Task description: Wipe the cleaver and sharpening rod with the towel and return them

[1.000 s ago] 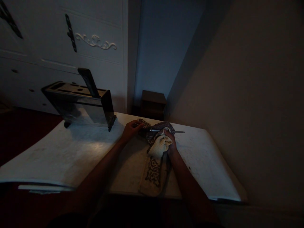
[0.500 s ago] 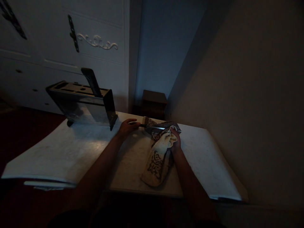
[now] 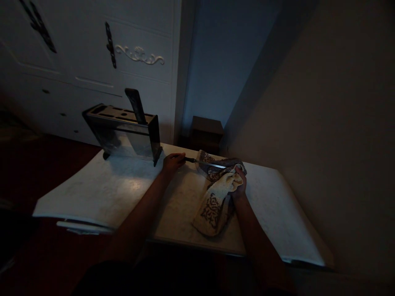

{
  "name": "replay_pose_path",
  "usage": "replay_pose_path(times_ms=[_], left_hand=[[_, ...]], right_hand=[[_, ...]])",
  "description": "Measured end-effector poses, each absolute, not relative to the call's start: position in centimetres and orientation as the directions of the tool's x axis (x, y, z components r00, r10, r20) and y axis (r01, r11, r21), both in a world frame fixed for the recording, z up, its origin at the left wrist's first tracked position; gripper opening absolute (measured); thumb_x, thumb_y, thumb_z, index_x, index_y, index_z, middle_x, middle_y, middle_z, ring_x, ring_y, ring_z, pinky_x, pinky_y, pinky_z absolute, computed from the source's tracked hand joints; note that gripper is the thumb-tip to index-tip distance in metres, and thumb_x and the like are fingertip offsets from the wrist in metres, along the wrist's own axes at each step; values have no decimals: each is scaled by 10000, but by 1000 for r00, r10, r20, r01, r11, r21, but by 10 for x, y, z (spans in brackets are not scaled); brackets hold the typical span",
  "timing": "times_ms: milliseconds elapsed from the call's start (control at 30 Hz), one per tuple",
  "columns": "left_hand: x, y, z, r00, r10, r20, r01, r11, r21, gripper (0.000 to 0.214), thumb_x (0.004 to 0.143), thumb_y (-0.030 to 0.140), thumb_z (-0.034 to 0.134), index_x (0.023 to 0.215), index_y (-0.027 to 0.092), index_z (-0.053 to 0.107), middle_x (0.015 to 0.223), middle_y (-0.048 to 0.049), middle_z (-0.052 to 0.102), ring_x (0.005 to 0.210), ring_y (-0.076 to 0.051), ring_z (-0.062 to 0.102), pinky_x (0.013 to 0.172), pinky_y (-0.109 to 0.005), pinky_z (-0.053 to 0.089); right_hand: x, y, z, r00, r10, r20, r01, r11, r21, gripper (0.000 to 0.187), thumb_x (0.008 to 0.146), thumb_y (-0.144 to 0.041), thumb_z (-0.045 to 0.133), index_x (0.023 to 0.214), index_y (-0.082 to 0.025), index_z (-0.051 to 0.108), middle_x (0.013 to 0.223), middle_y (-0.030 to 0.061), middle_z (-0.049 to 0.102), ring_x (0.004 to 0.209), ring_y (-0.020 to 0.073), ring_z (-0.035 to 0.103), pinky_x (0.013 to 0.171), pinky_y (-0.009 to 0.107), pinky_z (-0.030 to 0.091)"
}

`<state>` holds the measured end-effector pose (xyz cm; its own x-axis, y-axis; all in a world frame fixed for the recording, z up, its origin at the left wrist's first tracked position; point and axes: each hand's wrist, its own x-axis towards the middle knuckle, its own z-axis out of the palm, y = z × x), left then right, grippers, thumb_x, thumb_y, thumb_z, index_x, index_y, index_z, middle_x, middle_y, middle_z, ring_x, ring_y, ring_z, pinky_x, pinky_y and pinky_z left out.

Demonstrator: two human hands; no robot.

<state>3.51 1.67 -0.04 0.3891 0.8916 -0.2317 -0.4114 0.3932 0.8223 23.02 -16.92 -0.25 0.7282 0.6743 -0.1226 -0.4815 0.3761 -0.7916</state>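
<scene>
My left hand [image 3: 173, 162] is closed round the dark handle of a knife [image 3: 211, 165], whose thin bright blade points to the right. My right hand [image 3: 240, 183] grips a bunched part of a patterned towel [image 3: 212, 209], and the cloth is folded about the far end of the blade, so the tip is hidden. The towel is cream and brown with dark ornament, and its lower end hangs down toward the near edge of the table. More of its darker side lies behind the blade.
On the white table [image 3: 92, 193] a knife block [image 3: 123, 135] with clear sides stands at the back left, one black-handled knife [image 3: 135, 105] upright in it. Behind are a white cabinet [image 3: 145, 24] and a small dark box-shaped piece [image 3: 206, 127]. A wall [image 3: 324, 123] borders the right.
The whole view has shifted, so everything sits further right. The towel in my right hand covers the blade's tip, which showed past the cloth before. Both hands keep their holds.
</scene>
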Motion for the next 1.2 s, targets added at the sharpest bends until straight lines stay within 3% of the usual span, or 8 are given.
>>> replay_pose_path(times_ms=[133,400,700,900,1200], left_hand=[[36,18,-2,358,897,-259,-420,403,813,282,603,186,854,728,94,619,695,-31,657,616,-123,657,584,-233,573],[38,18,-9,423,854,-303,-483,495,722,163,720,27,734,764,103,597,753,-40,656,699,-123,658,660,-243,592],[32,18,0,479,800,-361,-516,589,621,144,808,-26,590,746,104,580,783,-74,651,734,-142,677,633,-206,592],[28,17,4,504,765,-401,-537,641,549,188,852,-32,506,739,111,553,767,-67,639,755,-139,688,631,-179,592],[29,14,4,453,780,-431,-592,625,509,180,878,-7,490,766,122,546,769,-53,640,725,-117,683,599,-152,584]], right_hand=[[229,-172,-2,690,704,-169,-555,364,-748,149,719,-363,697,745,-219,667,694,-9,733,599,153,682,657,278,581],[220,-179,-2,726,682,-85,-517,460,-722,197,812,-430,615,792,-247,685,765,-35,751,739,143,713,807,267,563],[211,-182,1,768,640,30,-371,482,-794,173,748,-429,671,702,-262,658,713,-50,730,789,149,708,851,253,542],[218,-180,-7,710,702,-54,-492,441,-751,248,752,-461,665,860,-240,700,863,-26,764,818,162,716,894,306,542],[230,-177,-11,719,695,-25,-501,494,-711,199,788,-471,649,768,-277,688,751,-62,748,749,138,716,841,270,559]])
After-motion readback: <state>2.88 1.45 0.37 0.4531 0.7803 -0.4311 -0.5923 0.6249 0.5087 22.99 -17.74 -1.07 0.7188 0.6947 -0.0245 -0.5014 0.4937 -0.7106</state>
